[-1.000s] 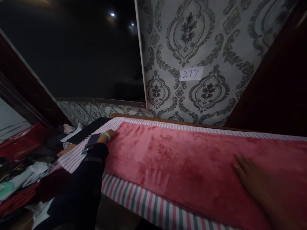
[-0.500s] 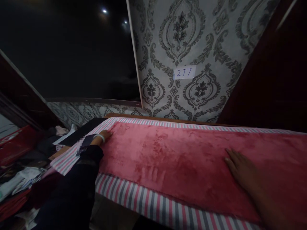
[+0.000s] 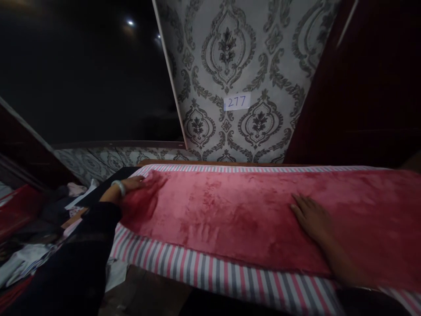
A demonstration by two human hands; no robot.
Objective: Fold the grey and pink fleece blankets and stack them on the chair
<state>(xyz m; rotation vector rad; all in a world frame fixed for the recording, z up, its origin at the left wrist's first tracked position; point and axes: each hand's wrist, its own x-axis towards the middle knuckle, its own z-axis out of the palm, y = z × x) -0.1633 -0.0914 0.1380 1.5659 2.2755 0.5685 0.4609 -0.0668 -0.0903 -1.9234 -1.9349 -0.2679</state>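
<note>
A long piece of red plush fabric [image 3: 237, 219] lies flat over a pink, grey and white striped cloth [image 3: 197, 265]. My left hand [image 3: 133, 182] rests at the far left end of the plush, palm down with fingers stretched to the right. Beside it the plush is darker and rumpled. My right hand [image 3: 312, 219] lies flat on the right part of the plush, fingers together and pointing away to the left. A bracelet [image 3: 119, 188] circles my left wrist.
A large dark screen [image 3: 88, 74] hangs on the patterned wall [image 3: 226, 66] behind. A paper label [image 3: 237, 101] reads 277. Piled clothes [image 3: 26, 263] and a red bag [image 3: 21, 206] are at the left. A dark red panel [image 3: 362, 87] stands at the right.
My left hand has shifted left and the plush's left end now reaches further left, covering striped cloth seen before. The right hand stays flat on the plush. The view has turned slightly right.
</note>
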